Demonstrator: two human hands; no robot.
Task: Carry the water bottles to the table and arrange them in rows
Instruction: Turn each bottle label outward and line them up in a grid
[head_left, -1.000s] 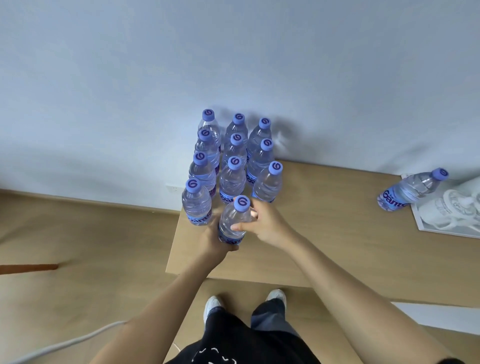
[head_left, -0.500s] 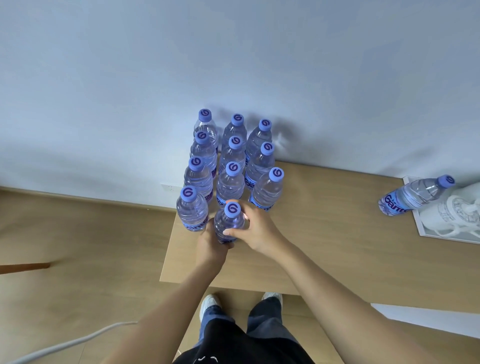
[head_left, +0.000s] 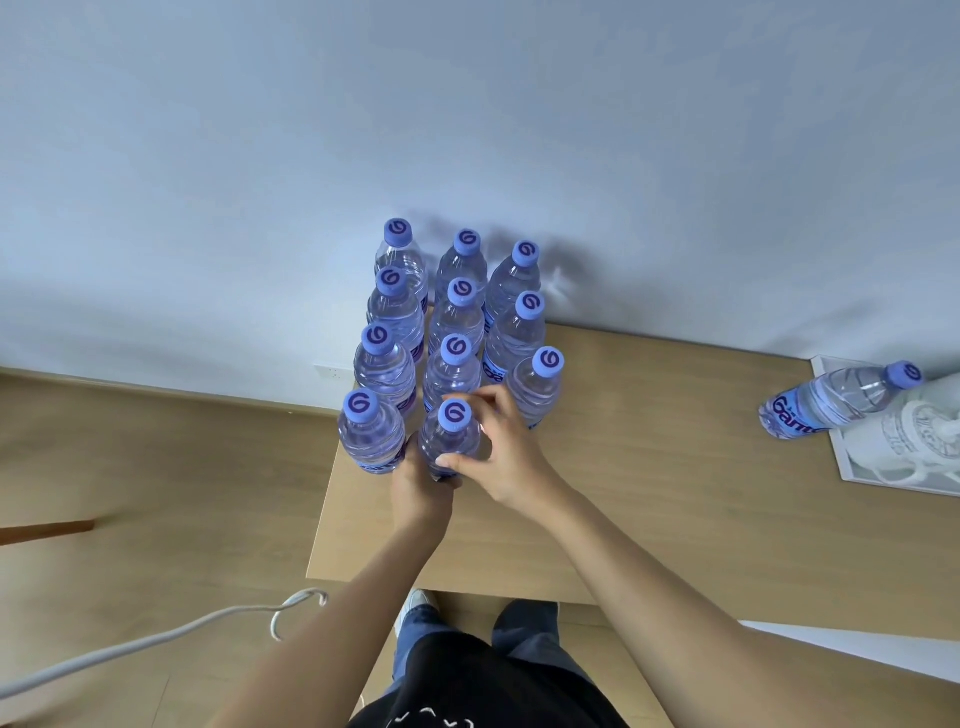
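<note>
At the near-left corner of the counter (head_left: 649, 467), both hands hold one water bottle (head_left: 449, 441): the left hand (head_left: 418, 480) wraps its base from about seven o'clock, while the right hand (head_left: 501, 449) curls round its shoulder from three o'clock, so each grip is clamped on that bottle. Over the last second it has slid away from the person and leftward, from a spot just in front of the group to the fourth place of the middle column, beside the front-left bottle (head_left: 371, 431) and behind nothing. That likely fills the middle row to four, matching the left one. The right-hand column ends at its third bottle (head_left: 537, 387), so one gap seems to remain at four o'clock of the held bottle. A spare bottle (head_left: 836, 400) lies tilted against a white tray (head_left: 852, 467) at three o'clock, well apart, probably the next candidate.
</note>
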